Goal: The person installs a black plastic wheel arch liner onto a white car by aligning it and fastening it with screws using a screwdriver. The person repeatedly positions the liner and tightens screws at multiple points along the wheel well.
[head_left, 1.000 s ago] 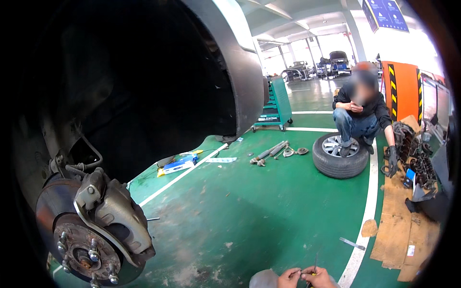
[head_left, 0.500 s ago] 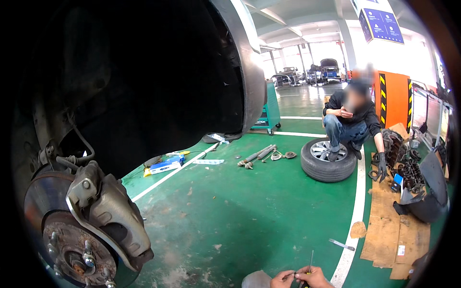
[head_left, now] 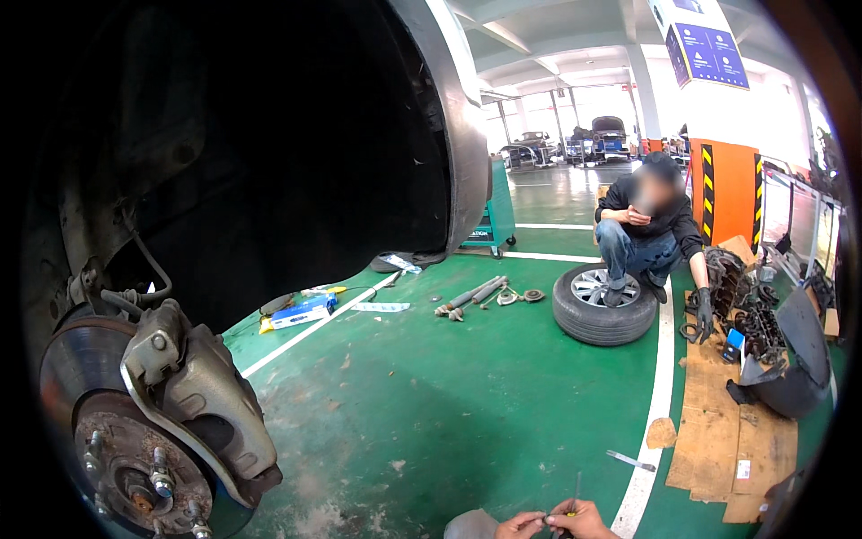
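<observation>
At the lower edge, my left hand (head_left: 521,526) and my right hand (head_left: 584,521) meet fingertip to fingertip. Both are closed in a pinch around a small dark piece, too small to name. A screwdriver (head_left: 577,487) with a thin shaft pointing up is also in my right hand; a bit of its yellow and black handle shows below the fingers. To the left of my hands are a brake caliper (head_left: 211,395), a brake disc (head_left: 76,359) and a rusty wheel hub (head_left: 135,463) with studs, under a dark wheel arch (head_left: 460,135).
A co-worker (head_left: 651,211) squats over a wheel (head_left: 606,314), one gloved hand near metal engine parts (head_left: 763,314) on cardboard (head_left: 709,431). Shock absorbers (head_left: 474,295), a blue box (head_left: 303,312) and a pale strip (head_left: 631,461) lie on the green floor. A green tool cart (head_left: 498,211) stands behind.
The view has shifted slightly, so the surroundings sit a little further left. My hands stay together around the small piece, and the co-worker keeps the same squatting pose.
</observation>
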`<state>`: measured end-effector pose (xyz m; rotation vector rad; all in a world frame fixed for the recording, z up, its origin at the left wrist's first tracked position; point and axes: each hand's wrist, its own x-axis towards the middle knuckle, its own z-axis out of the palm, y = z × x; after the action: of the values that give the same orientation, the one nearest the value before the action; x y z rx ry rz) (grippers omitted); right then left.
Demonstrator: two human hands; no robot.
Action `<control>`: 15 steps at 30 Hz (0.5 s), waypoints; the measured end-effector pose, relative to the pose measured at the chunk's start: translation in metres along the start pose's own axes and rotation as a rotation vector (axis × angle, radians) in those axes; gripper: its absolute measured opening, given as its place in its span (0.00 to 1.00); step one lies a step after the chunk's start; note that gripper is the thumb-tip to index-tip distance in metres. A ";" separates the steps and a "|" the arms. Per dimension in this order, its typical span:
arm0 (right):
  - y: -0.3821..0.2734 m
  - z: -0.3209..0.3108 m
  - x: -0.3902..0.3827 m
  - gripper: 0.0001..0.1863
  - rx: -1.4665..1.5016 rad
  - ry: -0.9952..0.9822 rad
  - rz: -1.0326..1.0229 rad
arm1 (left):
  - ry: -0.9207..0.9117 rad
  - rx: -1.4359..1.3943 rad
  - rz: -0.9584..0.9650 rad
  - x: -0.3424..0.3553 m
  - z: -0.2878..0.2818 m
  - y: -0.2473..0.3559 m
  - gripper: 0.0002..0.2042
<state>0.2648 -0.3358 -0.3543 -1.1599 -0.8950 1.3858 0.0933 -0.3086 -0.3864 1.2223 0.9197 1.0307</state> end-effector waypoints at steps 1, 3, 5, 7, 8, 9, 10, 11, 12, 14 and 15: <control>-0.001 0.001 0.000 0.08 0.010 -0.016 0.002 | 0.003 0.012 -0.003 0.000 -0.001 0.001 0.10; -0.004 0.002 -0.001 0.08 0.018 -0.032 0.014 | -0.015 -0.001 -0.017 0.001 -0.002 0.000 0.10; -0.006 0.002 -0.002 0.08 0.022 -0.040 0.026 | -0.051 -0.042 -0.031 0.003 -0.005 0.000 0.10; -0.005 0.000 -0.002 0.07 0.008 -0.064 0.027 | -0.064 -0.067 -0.066 0.000 -0.006 0.008 0.09; -0.005 -0.001 -0.002 0.07 0.001 -0.079 0.028 | -0.068 -0.078 -0.083 -0.002 -0.006 0.014 0.09; -0.003 -0.002 -0.002 0.07 0.026 -0.091 0.046 | -0.084 -0.113 -0.083 -0.003 -0.007 0.015 0.09; 0.001 -0.003 0.000 0.07 0.050 -0.103 0.066 | -0.101 -0.149 -0.084 -0.003 -0.008 0.017 0.09; 0.002 -0.005 0.001 0.07 0.073 -0.110 0.083 | -0.124 -0.186 -0.084 -0.003 -0.007 0.018 0.09; 0.002 -0.008 0.001 0.07 0.079 -0.122 0.087 | -0.135 -0.226 -0.089 -0.003 -0.006 0.016 0.09; 0.002 -0.010 0.002 0.08 0.090 -0.149 0.102 | -0.151 -0.303 -0.104 -0.004 -0.005 0.012 0.08; 0.002 -0.011 0.002 0.08 0.077 -0.144 0.120 | -0.130 -0.259 -0.100 -0.003 -0.006 0.011 0.08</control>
<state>0.2745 -0.3347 -0.3595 -1.0805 -0.8766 1.6035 0.0858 -0.3096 -0.3763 1.0048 0.7145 0.9464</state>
